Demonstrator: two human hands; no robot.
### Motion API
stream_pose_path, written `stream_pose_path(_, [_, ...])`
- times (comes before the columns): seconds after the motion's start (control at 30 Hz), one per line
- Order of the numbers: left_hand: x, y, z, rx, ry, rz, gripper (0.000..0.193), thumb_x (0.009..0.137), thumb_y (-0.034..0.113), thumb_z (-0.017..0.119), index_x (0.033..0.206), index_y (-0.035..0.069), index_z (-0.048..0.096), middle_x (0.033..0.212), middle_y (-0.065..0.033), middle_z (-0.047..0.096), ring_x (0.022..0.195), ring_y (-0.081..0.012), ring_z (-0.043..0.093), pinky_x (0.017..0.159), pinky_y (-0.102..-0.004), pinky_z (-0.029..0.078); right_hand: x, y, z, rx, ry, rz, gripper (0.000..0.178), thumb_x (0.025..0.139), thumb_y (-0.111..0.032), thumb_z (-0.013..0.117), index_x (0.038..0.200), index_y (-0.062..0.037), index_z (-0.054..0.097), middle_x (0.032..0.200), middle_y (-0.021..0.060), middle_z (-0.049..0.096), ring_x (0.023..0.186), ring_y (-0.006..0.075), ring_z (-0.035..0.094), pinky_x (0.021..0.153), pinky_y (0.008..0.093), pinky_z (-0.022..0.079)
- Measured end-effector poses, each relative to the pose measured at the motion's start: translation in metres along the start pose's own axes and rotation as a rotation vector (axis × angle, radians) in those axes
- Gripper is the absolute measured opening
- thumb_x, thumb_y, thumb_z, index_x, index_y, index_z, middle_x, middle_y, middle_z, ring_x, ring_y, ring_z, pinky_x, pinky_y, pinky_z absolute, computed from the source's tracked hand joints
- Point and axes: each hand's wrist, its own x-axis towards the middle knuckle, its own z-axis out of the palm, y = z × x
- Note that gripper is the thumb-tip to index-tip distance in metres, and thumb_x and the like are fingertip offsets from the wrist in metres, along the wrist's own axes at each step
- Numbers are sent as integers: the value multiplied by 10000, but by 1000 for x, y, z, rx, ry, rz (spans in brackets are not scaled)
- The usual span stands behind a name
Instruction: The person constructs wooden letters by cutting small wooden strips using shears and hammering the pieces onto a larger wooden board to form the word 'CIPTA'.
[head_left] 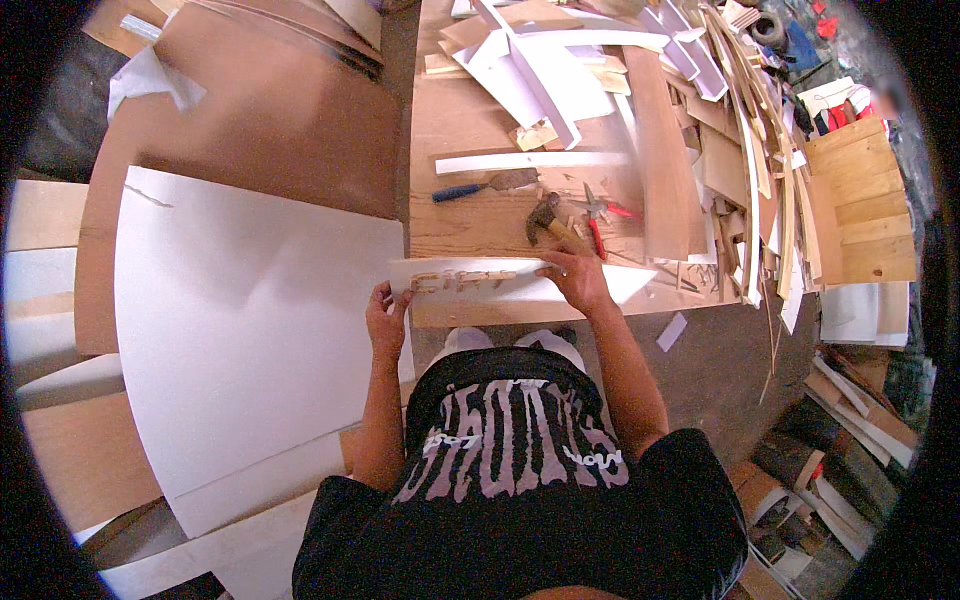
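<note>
Apparently the step in hand is holding up and checking a narrow white board strip with brown, letter-like marks along its face (465, 267), which sits at the near edge of the brown wood-topped table (480, 228). The left hand (387, 316) pinches its left end, thumb and fingers nearly closed; the right hand (578, 280) grips it farther right, fingers bent over the upper edge. Whether the white pointed piece beyond the right hand (632, 284) belongs to the same strip, I cannot tell. Just past the right hand lie a claw hammer with a wooden handle (546, 217) and red-handled metal pliers (594, 207). The next move, I judge, calls for keeping both ends supported and level, and for steering the strip clear of those tools.
</note>
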Motion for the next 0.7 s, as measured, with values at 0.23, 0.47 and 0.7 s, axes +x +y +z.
stream_pose_path(0.23, [12,4,-6,109,97,167,233,933,23,666,1165,-7,659,1165,-99,591,1014,-227,653,853,-375,608,-31,-21,5,-81,95,-89,249,759,-121,773,1006,-161,779,942,70,688,858,272,656,760,411,528])
stream_pose_path(0.47, [-10,6,-15,-330,-48,-205,297,1008,166,578,1217,-44,602,1176,-149,630,1054,-244,658,875,-371,601,-83,-18,50,-185,261,-210,349,736,-84,705,1041,-238,776,881,-33,639,809,170,601,711,358,464])
stream_pose_path(0.7, [-27,-11,-29,-476,-134,-478,435,1003,187,607,1350,-56,508,1232,-178,631,1130,-260,630,963,-375,557,-122,-12,68,-138,5,-153,523,775,-168,647,1287,-274,650,1018,-5,665,938,235,626,829,448,475])
